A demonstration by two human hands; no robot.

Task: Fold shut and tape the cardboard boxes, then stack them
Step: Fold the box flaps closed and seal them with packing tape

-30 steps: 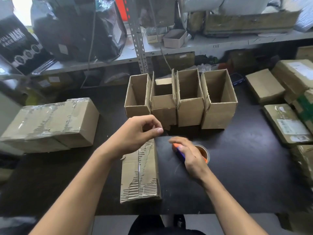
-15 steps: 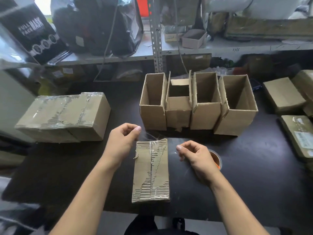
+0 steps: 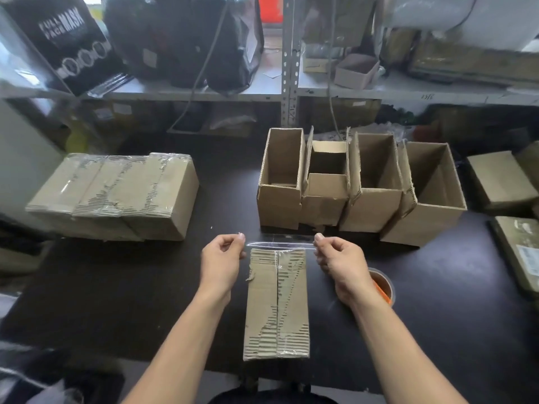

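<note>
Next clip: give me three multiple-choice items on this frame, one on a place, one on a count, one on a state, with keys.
1. Where is the orange-cored tape roll?
A. on the shelf
B. on the black table beside the right hand
C. inside an open box

2. How many open-topped brown cardboard boxes stand in the row?
A. two
B. four
C. six

3. What is stretched between the left hand and the right hand?
A. a clear tape strip
B. a cord
C. nothing

Key: 1 B, the roll sits behind the right wrist; 2 B, four stand side by side; 3 A, both hands pinch its ends above the closed narrow cardboard box.
</note>
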